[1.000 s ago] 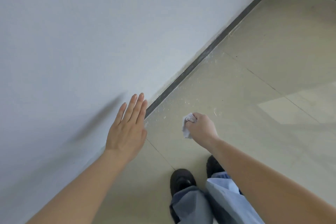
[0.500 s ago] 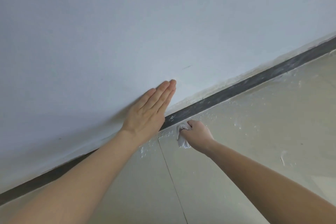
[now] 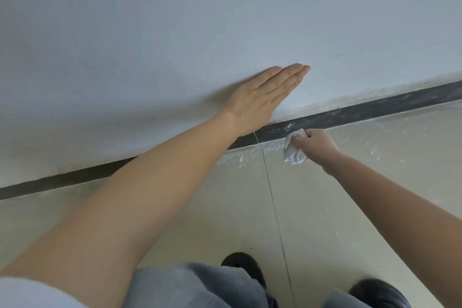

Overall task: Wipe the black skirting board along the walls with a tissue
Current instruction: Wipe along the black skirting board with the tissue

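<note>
The black skirting board (image 3: 370, 110) runs along the foot of the white wall, from lower left to upper right, and carries pale smears and dust. My right hand (image 3: 315, 145) is closed around a crumpled white tissue (image 3: 293, 149), whose top edge touches the skirting board near a tile joint. My left hand (image 3: 262, 99) lies flat against the wall just above the board, fingers straight and together, holding nothing. My left forearm hides a stretch of the board.
White wall (image 3: 200, 20) fills the upper half. Beige floor tiles (image 3: 225, 207) carry white specks near the board, with a dark grout line running toward me. My grey trousers (image 3: 190, 285) and black shoes (image 3: 241, 264) are at the bottom edge.
The view has swung to face the wall more squarely. My right hand moved the tissue up from the floor onto the skirting board. My left hand stays flat on the wall.
</note>
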